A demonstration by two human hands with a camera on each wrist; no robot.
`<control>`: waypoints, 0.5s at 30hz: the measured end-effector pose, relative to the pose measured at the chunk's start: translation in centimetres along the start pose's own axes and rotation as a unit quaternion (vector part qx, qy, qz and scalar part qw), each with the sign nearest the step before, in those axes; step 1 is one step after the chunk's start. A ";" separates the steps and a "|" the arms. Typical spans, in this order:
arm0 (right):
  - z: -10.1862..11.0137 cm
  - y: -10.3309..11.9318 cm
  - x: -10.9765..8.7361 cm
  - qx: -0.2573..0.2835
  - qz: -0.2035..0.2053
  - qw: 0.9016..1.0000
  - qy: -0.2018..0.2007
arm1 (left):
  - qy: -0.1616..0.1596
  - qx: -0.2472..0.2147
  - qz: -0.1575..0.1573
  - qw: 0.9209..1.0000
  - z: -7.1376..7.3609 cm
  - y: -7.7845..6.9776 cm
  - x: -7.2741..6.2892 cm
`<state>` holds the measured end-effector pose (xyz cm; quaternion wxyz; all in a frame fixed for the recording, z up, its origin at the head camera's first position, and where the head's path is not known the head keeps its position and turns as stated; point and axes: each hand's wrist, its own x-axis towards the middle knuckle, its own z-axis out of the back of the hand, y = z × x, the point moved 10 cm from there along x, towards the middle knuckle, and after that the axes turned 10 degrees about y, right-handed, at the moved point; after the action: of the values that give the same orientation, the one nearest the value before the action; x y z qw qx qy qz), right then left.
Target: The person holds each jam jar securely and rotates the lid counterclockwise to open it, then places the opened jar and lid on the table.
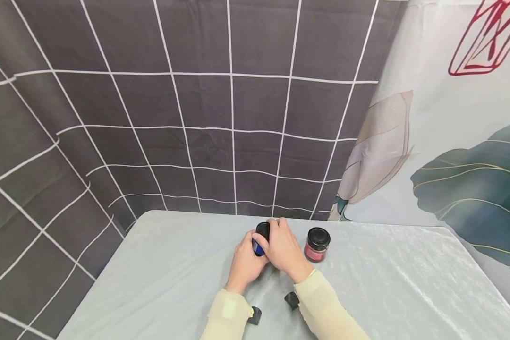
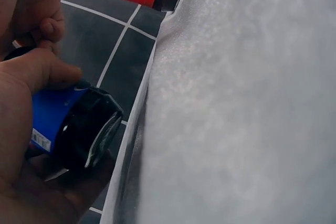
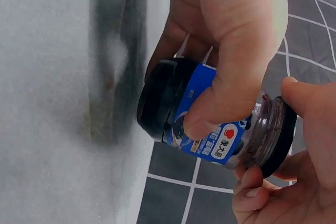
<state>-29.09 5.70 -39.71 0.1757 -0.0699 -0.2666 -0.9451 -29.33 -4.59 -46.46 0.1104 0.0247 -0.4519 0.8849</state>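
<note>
A jar with a blue label [image 3: 212,129] and a black lid [image 3: 279,142] is between both hands, tilted, its base seeming slightly off the cloth. My left hand [image 1: 244,262] wraps the jar body, its thumb [image 3: 215,108] lying across the label in the right wrist view. With thumb and fingers, my right hand [image 1: 285,248] grips the lid end. Dark contents show through the glass below the lid. To the right of the hands stands a second jar [image 1: 316,245], upright, with a black lid and a red label; neither hand touches it.
A pale grey cloth [image 1: 165,278] covers the table. Behind it hangs a dark curtain with white grid lines [image 1: 204,151], and a leaf-patterned sheet [image 1: 442,118] is at the right. Small black blocks [image 1: 292,301] sit by the wrists.
</note>
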 end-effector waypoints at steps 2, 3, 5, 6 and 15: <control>0.1 0.0 0.0 -0.001 -0.002 1.000 0.001 | -0.006 -0.003 0.000 1.000 0.1 0.0 -0.1; 0.1 0.0 0.1 -0.001 -0.004 1.000 0.000 | -0.009 -0.004 0.000 1.000 0.2 0.0 -0.1; 0.2 0.0 0.1 -0.002 -0.010 1.000 -0.002 | -0.014 0.000 0.001 1.000 0.3 -0.1 -0.2; 0.3 0.0 0.1 -0.002 -0.012 1.000 -0.003 | -0.017 0.002 0.002 1.000 0.3 -0.1 -0.2; 0.5 0.1 0.3 -0.001 -0.021 1.000 -0.001 | -0.044 0.026 -0.023 0.998 0.7 -1.0 -0.2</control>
<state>-29.27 5.81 -39.16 0.1557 -0.0658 -0.2676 -0.9486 -28.95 -4.57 -45.29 0.1106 0.0769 -0.4327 0.8914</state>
